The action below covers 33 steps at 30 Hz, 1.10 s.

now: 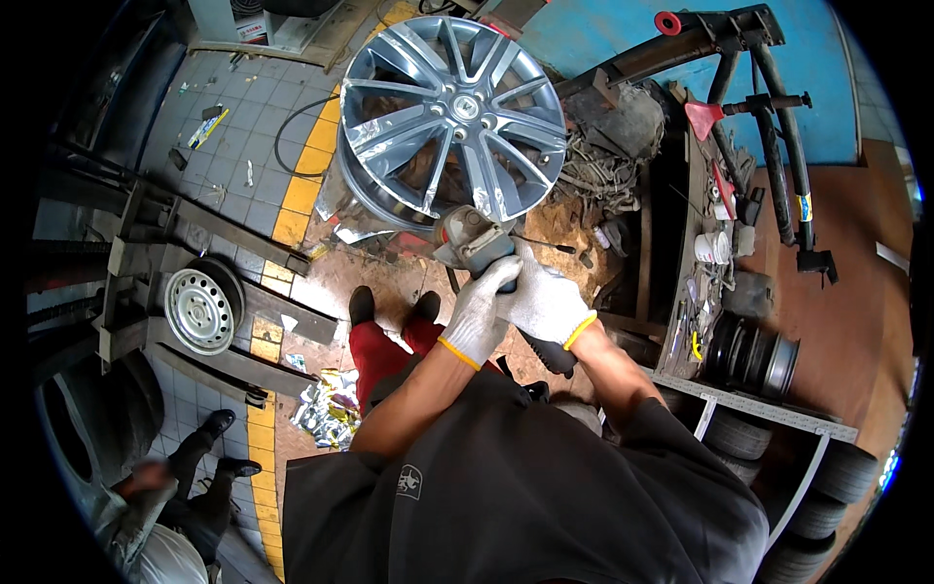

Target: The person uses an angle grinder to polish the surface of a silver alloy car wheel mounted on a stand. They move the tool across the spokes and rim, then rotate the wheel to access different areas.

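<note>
Both my hands wear white knit gloves with yellow cuffs and grip a power tool that looks like an angle grinder (489, 249). My left hand (477, 313) wraps the body just behind the rounded head. Close against it, my right hand (547, 295) closes round the body, and the black rear end sticks out below that wrist. The tool's head is at the lower edge of a grey alloy wheel (467, 109); whether it touches the spokes I cannot tell. Pale, scuffed patches mark several spokes and the rim. The tool's working face is hidden.
Left, a silver steel wheel (202, 308) rests on a metal frame (233, 234). A person's legs (199, 457) show lower left. Crumpled foil wrappers (334, 409) lie beside my feet. Right stand a cluttered bench (696, 282), a black frame stand (769, 127) and stacked tyres (812, 511).
</note>
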### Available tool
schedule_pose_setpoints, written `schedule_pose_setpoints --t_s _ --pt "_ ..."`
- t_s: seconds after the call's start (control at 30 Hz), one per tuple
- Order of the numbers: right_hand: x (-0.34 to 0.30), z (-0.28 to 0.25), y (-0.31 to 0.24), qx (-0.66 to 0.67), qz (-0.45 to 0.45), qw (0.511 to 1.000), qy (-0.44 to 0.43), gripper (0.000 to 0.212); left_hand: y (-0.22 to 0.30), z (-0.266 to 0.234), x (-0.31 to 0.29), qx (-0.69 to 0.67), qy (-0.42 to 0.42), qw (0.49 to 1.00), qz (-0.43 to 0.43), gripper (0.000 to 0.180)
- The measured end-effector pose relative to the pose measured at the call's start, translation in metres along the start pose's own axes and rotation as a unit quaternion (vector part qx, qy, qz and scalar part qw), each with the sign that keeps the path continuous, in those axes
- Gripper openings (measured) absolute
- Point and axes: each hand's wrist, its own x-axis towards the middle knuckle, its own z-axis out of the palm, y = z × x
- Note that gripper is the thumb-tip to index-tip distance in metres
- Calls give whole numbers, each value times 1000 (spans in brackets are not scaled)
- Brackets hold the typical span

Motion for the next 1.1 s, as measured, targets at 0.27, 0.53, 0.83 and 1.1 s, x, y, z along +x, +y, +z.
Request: schedule_pose_setpoints --t_s 0.27,0.53,0.83,1.1 --pt "2 -1 -5 18 5 1000 3 91 8 -5 9 4 -57 998 2 27" --pt "-19 43 9 9 10 1000 23 80 -2 -24 -24 44 -13 999 -23 29" --pt "-17 59 -2 58 -10 995 76 85 15 -41 -23 91 -30 995 -6 27" --pt "-32 62 17 70 41 993 82 83 -2 -22 -26 123 -3 992 -43 39"
